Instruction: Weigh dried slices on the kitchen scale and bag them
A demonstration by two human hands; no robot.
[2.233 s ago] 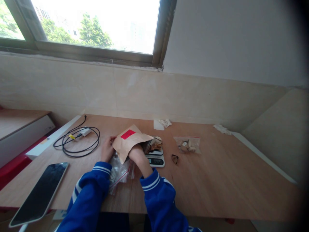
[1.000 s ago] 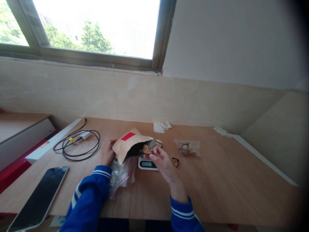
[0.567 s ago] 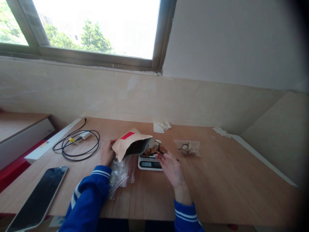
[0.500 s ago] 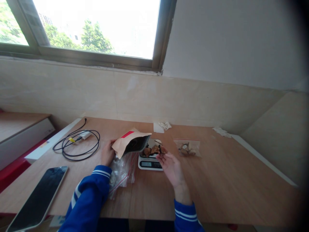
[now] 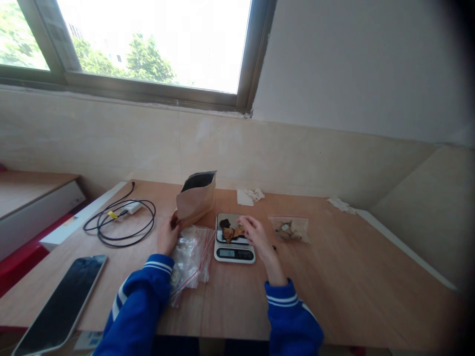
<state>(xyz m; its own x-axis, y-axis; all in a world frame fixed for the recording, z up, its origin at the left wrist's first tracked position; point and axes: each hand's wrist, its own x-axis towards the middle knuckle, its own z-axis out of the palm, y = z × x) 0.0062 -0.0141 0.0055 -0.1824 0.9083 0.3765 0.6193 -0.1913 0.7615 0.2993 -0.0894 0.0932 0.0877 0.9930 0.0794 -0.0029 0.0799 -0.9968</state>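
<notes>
Standing upright on the worktop [image 5: 334,287], the brown paper pouch [image 5: 196,202] gapes open at its top, left of the scale [image 5: 234,253]. Left hand [image 5: 167,237] grips the pouch's near lower corner, fingers seemingly pressed together around it. Right hand [image 5: 256,237] rests over the scale's pan, its fingers [image 5: 245,222] loosely curled at the dried pieces [image 5: 230,231]; I cannot tell if they pinch one. Clear zip bags [image 5: 191,252] lie near the left wrist. A filled bag [image 5: 291,228] sits right of the scale, a coiled cable [image 5: 120,222] and phone [image 5: 61,296] far left.

Blown-out window [image 5: 148,39] daylight (dark corners)
</notes>
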